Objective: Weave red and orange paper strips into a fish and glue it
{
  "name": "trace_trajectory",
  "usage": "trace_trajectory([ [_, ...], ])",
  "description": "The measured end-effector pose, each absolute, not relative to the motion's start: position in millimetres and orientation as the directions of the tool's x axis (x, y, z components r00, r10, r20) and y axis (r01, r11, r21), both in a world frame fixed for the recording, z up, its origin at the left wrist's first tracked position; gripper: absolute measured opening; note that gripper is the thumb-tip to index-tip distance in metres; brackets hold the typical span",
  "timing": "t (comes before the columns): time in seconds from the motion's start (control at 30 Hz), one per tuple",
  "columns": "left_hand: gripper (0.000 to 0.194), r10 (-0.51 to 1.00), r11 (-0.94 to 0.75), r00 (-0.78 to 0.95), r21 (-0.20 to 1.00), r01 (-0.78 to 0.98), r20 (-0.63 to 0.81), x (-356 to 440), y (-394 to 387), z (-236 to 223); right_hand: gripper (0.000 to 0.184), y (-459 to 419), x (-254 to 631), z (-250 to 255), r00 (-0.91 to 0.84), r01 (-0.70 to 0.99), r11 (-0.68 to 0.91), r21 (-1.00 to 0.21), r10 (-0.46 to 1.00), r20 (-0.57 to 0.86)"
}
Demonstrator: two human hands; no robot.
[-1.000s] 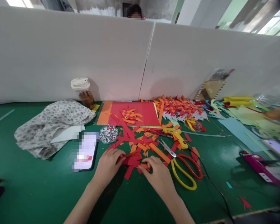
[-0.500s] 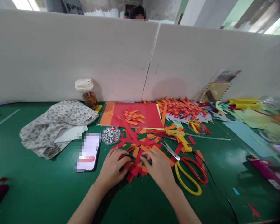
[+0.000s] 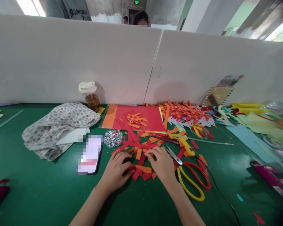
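My left hand [image 3: 118, 169] curves over the left side of a heap of cut paper strips [image 3: 139, 161]. Red paper shows between its thumb and bent fingers. On the heap's other side, my right hand [image 3: 162, 164] has its thumb and fingertips drawn together low over the strips; what lies between them is hidden. One orange strip [image 3: 143, 169] lies flat between the hands. Scissors [image 3: 179, 160] with one red and one yellow handle rest partly open right of my right hand. A yellow glue gun [image 3: 185, 144] lies just beyond them.
A phone [image 3: 91, 153], a case of googly eyes [image 3: 113, 138] and a patterned cloth [image 3: 61, 125] lie left. Behind are a lidded cup [image 3: 91, 95], a woven paper fish [image 3: 134, 120] on red sheets [image 3: 153, 116], and larger woven pieces [image 3: 181, 111]. A black cord [image 3: 219, 188] trails right.
The view has tilted up slightly. My right hand's thumb and fingers have come closer together. My left hand has shifted slightly, and more red paper shows at its thumb.
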State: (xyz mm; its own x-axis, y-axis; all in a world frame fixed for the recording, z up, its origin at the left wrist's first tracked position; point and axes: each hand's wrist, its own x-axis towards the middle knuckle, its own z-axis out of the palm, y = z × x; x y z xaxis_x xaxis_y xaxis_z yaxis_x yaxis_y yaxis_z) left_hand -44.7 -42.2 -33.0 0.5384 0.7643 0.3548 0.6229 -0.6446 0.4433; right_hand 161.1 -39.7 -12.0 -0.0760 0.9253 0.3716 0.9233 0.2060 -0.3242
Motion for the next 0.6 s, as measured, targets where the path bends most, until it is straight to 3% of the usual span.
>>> trace_trajectory([
  [0.13,0.008,0.766,-0.642,0.537,0.456,0.616,0.354,-45,-41,-34,0.015,-49,168,11,0.040,0.888,0.220,-0.404,0.838,0.545],
  [0.2,0.008,0.768,-0.640,0.527,0.465,0.612,0.363,-45,-40,-35,0.010,-55,174,22,0.277,0.790,0.238,-0.565,0.684,0.675],
  [0.23,0.008,0.768,-0.640,0.518,0.472,0.606,0.376,-44,-40,-35,0.011,-56,177,27,0.416,0.704,0.232,-0.672,0.632,0.654],
  [0.33,0.010,0.776,-0.631,0.467,0.533,0.564,0.424,-38,-44,-31,0.017,-58,182,34,0.684,0.214,0.234,-0.948,0.657,0.317],
  [0.43,0.014,0.830,-0.550,0.398,0.697,0.460,0.391,-25,-52,-18,0.021,-56,179,33,0.601,-0.236,0.156,-0.959,0.799,-0.018],
  [0.53,0.032,0.902,-0.338,0.372,0.894,0.294,0.219,-6,-58,-4,0.023,-55,168,27,0.497,-0.374,0.069,-0.925,0.857,-0.138],
  [0.6,0.043,0.933,-0.096,0.356,0.989,0.116,0.049,7,-57,2,0.023,-57,159,20,0.454,-0.396,0.039,-0.917,0.877,-0.159],
])
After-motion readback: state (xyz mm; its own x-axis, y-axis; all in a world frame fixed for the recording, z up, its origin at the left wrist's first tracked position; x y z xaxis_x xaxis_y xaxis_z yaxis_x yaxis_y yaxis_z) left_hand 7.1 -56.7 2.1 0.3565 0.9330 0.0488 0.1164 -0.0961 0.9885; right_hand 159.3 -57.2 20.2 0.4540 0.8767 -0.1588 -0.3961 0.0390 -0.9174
